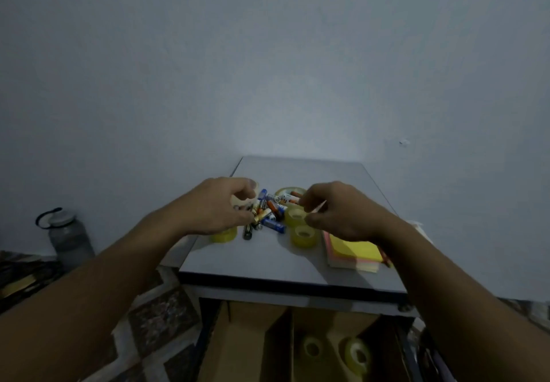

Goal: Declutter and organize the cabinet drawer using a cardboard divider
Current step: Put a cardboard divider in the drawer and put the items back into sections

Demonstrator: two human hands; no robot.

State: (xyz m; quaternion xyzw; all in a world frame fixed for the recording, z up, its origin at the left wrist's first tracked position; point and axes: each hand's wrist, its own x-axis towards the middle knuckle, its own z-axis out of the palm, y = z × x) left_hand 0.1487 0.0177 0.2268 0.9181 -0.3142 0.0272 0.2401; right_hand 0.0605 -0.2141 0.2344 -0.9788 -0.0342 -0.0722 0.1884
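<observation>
Your left hand [220,207] is gripping batteries [272,222] on the cabinet [262,262]; your right hand [342,213] is pinching a thin pale stick [320,206].

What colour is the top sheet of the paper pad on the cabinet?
Yellow top sheet on the paper pad; head view.

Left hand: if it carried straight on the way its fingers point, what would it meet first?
The batteries, piled just past the curled fingertips of the left hand. Depth is unclear, so they may already touch.
</observation>
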